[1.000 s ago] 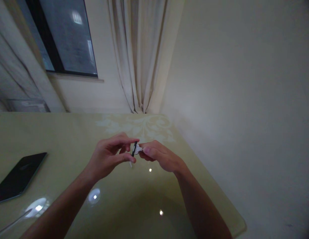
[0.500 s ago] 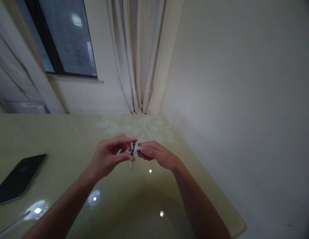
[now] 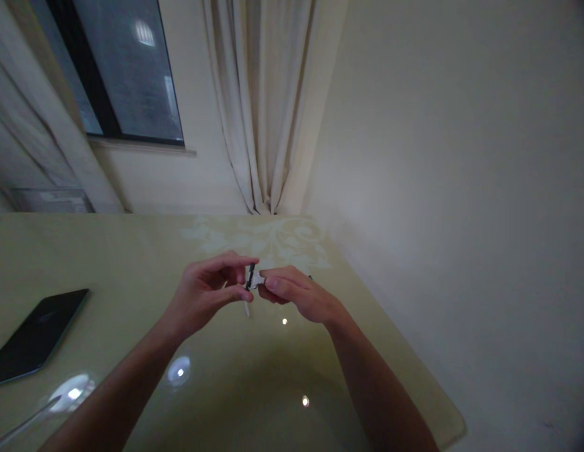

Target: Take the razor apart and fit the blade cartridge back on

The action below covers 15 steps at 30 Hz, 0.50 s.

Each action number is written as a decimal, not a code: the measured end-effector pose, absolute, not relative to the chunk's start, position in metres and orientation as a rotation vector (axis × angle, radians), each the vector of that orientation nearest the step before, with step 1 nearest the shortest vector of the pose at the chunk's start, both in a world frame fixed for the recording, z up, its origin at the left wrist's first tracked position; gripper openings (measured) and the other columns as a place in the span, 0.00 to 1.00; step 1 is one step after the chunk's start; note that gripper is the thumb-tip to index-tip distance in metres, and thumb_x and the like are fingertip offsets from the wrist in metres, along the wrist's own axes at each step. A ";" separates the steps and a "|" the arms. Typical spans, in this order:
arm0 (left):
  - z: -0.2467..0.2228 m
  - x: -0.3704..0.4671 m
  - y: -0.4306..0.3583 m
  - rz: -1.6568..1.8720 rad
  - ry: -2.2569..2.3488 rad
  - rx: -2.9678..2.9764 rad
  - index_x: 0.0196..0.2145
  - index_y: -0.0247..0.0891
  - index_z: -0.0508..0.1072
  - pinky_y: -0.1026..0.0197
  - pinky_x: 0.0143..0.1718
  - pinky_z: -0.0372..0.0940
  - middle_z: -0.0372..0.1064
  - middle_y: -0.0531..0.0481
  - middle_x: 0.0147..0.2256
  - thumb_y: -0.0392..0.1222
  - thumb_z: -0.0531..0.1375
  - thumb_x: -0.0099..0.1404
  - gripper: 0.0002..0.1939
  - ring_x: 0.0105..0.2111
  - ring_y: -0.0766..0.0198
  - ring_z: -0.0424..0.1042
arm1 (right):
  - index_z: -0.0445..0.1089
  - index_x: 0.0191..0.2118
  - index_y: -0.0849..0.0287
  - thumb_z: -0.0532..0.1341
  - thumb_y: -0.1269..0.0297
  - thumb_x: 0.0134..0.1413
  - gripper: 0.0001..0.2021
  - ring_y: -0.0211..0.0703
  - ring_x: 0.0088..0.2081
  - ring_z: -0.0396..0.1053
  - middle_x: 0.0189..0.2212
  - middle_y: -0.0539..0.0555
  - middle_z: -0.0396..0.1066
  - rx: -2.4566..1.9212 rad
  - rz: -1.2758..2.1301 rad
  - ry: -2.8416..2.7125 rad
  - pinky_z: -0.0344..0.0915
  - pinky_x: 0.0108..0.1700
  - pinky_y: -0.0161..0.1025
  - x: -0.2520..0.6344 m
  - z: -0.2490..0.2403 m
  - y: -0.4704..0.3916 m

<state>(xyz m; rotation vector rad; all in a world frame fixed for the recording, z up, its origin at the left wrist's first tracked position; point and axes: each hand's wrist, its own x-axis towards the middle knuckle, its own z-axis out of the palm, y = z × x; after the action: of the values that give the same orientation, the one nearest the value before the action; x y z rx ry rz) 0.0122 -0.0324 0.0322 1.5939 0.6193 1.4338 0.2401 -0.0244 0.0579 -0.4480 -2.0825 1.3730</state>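
Observation:
My left hand (image 3: pixel 202 289) pinches a small black bar-shaped piece (image 3: pixel 249 276) between the tip of its thumb and its index finger. Against that bar's right side sits a small silvery metal piece (image 3: pixel 257 280), which my right hand (image 3: pixel 296 292) grips between thumb and fingers. The two pieces meet or nearly meet; whether they are joined I cannot make out. Both hands are above the table, almost fingertip to fingertip. A thin white stick-like thing (image 3: pixel 247 309) shows just below my left thumb.
The glossy yellow-green table (image 3: pixel 235 389) reflects several lights. A dark tablet or phone-like slab (image 3: pixel 40 336) lies at left, with a pale cable (image 3: pixel 26 429) nearer me. A small dark thing (image 3: pixel 310 277) peeks out behind my right hand. Curtains (image 3: pixel 268 113) hang beyond, and a wall (image 3: pixel 452 188) borders the right.
The black bar and silvery piece have tilted slightly, and more of the silvery surface faces me. Both hands keep nearly the same place and hold.

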 end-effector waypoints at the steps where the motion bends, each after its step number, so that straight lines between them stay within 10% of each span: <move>1: 0.032 0.013 -0.032 1.432 0.616 1.593 0.46 0.45 0.89 0.69 0.32 0.71 0.72 0.52 0.28 0.38 0.81 0.52 0.22 0.30 0.68 0.73 | 0.60 0.31 0.57 0.53 0.48 0.77 0.23 0.38 0.31 0.55 0.28 0.47 0.57 -0.450 1.367 -2.086 0.53 0.36 0.40 0.240 0.058 -0.024; 15: 0.035 0.011 -0.035 1.414 0.640 1.599 0.46 0.44 0.89 0.67 0.30 0.72 0.72 0.51 0.28 0.37 0.81 0.51 0.23 0.30 0.66 0.73 | 0.61 0.31 0.57 0.53 0.47 0.77 0.24 0.38 0.31 0.56 0.28 0.47 0.58 -0.494 1.274 -2.144 0.53 0.37 0.39 0.242 0.059 -0.025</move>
<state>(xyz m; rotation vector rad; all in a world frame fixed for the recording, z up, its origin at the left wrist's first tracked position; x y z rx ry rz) 0.0114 -0.0349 0.0350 1.5988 0.6401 1.4143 0.2420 -0.0251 0.0593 -0.4938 -2.1442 1.2741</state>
